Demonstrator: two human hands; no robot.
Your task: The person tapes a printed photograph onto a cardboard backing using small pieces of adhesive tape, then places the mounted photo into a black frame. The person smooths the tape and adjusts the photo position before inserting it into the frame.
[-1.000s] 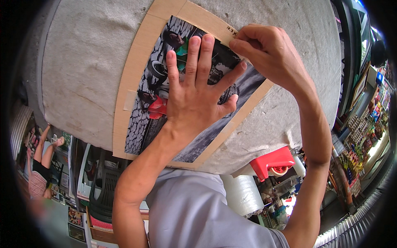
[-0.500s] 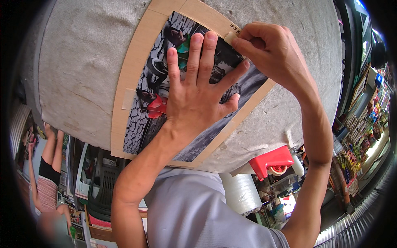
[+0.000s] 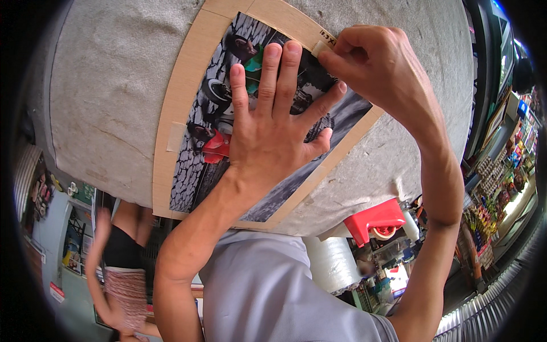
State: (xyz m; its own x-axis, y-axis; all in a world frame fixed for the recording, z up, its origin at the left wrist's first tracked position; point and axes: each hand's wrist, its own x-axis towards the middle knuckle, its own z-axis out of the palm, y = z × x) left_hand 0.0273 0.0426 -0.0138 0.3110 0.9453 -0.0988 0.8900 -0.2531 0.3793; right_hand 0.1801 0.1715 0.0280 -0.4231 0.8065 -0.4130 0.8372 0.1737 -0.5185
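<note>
My left hand point(image 3: 279, 122) lies flat with fingers spread on a mostly grey photo print point(image 3: 194, 165) with red and green patches. Around the print runs a tan board border point(image 3: 176, 102), which has handwriting near its top right edge. My right hand point(image 3: 379, 68) is closed in a pinch at that edge, with the thumb on a short strip of pale tape point(image 3: 319, 49). The fingertips behind the thumb are partly hidden. Another pale tape strip point(image 3: 176, 137) sticks across the border's left side.
Grey cloth point(image 3: 114, 85) covers the work table. Beyond its near edge are a red tape dispenser point(image 3: 376, 219) and a roll of clear plastic wrap point(image 3: 333, 262). Another person point(image 3: 125, 268) stands at the lower left. Crowded shelves point(image 3: 501, 194) fill the right side.
My right hand has shifted slightly up and right, and more of the tape strip shows beside its thumb. My left hand stays put. The other person has moved rightward, closer to my left arm.
</note>
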